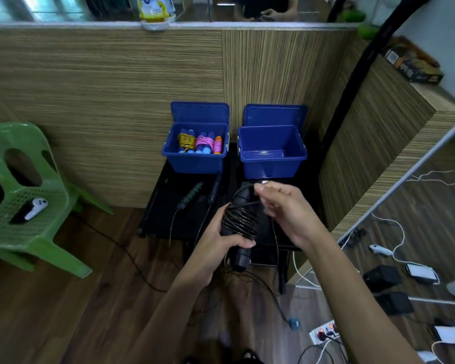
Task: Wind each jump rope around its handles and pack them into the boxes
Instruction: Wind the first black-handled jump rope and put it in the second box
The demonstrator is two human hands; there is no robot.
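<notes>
The left hand (221, 240) is gripping the black jump rope handles (241, 232), thin glossy cord coiled around them, long axis pointing away toward the empty blue plastic box (272, 156) at the black table's (168, 219) far edge. The right hand (286, 211) is pinching the cord.

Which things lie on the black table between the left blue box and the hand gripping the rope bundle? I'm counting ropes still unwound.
In the head view, two unwound handles: a green-grip handle and a black handle, between the left box and the left hand.
</notes>
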